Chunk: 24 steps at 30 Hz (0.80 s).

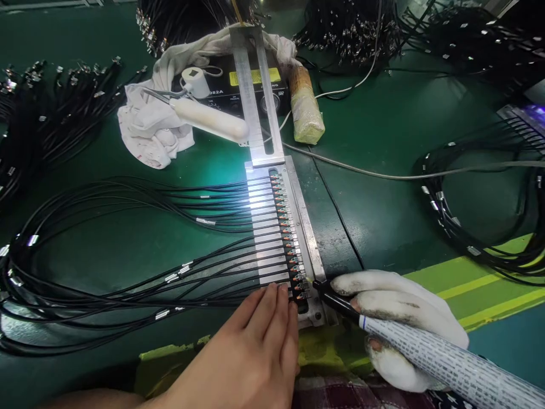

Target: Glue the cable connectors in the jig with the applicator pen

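A green worktop (374,128) fills the view. Nearest, the bare left hand (259,346) lies, fingers straight and together, over black cables (128,298) at the near end of a slotted metal fixture (309,238); whether they pinch anything is hard to tell. The white-gloved right hand (409,301) has its fingers closed around a pen-shaped tool (426,347), its dark tip by the nearest connectors (292,244). The cables loop leftward from the fixture. Beyond are a white tube (208,119), a black box (221,99) and a crumpled cloth (145,125).
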Each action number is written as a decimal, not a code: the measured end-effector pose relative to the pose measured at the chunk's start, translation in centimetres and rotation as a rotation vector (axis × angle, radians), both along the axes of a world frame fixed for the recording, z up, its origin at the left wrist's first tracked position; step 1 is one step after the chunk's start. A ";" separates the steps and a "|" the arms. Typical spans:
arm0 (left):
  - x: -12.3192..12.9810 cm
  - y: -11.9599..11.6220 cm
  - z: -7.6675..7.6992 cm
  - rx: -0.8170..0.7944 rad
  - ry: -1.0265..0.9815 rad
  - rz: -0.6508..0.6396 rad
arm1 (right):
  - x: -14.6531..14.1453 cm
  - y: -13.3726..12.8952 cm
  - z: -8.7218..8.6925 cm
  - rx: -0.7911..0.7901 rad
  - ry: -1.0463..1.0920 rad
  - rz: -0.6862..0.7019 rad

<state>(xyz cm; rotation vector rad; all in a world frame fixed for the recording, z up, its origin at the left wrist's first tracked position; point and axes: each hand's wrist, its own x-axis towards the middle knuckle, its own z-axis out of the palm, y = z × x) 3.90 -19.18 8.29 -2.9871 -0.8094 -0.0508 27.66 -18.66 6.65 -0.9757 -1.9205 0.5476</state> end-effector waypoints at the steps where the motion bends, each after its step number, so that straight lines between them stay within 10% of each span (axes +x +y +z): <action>1: 0.0 0.0 0.0 0.000 0.001 -0.007 | -0.1 -0.1 0.1 0.000 -0.022 0.004; 24: 0.0 0.1 -0.7 0.010 -0.048 -0.003 | -0.3 0.1 0.1 0.032 -0.117 0.028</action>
